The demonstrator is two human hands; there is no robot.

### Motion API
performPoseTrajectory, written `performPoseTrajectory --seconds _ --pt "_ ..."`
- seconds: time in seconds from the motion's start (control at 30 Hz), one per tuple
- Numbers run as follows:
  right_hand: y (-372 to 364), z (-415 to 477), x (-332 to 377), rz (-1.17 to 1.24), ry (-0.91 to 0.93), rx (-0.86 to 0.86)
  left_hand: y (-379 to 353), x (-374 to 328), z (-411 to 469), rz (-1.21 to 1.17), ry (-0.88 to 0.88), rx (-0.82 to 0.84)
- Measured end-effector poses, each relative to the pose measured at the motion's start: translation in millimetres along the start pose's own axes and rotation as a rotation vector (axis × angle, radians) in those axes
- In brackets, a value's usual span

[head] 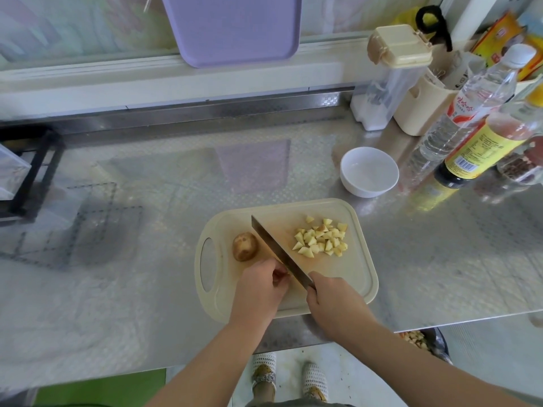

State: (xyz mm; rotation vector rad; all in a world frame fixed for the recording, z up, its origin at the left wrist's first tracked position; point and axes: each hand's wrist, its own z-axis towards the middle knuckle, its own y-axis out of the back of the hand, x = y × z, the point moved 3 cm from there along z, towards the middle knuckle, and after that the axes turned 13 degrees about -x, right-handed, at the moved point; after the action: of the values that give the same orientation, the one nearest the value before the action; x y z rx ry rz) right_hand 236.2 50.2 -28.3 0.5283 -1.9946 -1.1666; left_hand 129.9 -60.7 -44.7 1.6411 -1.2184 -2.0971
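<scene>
Steel counter (147, 186), cutting board (338, 274): right hand (332, 304) grips the knife (276, 248), blade slanting far-left; left hand (261, 286) pinches an apple piece (280, 274) just left of the blade.

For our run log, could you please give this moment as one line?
right hand: holds steel knife | left hand: pinches small reddish piece | beige plastic cutting board: pale diced cubes, brown round chunk

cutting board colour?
The cutting board is plain pale cream, no pattern; the head view shows it best.
</scene>
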Motion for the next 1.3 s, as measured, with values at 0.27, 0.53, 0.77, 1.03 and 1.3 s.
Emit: performPoseTrajectory --seconds 0.27,0.53,0.77,1.03,1.3 --pt "3.4 14.3 4.3 0.083 -0.072 -0.033 -4.0 1.1 3.2 0.01 -0.024 0.014" --pt "42.0 24.6 -24.3 0.081 -0.031 -0.15 -20.7 -16.2 31.2 0.064 -0.129 0.073" --pt "62.8 25.4 -37.5 -0.063 0.093 -0.267 10.7 -25.6 34.1 -0.096 -0.088 -0.049" --pt "71.9 21.1 -39.6 -0.263 0.246 -0.27 46.6 -68.8 32.4 0.024 -0.532 0.0" --pt "71.2 17.0 -38.8 -0.334 0.285 -0.237 11.9 -69.8 30.3 0.164 -0.622 0.185"
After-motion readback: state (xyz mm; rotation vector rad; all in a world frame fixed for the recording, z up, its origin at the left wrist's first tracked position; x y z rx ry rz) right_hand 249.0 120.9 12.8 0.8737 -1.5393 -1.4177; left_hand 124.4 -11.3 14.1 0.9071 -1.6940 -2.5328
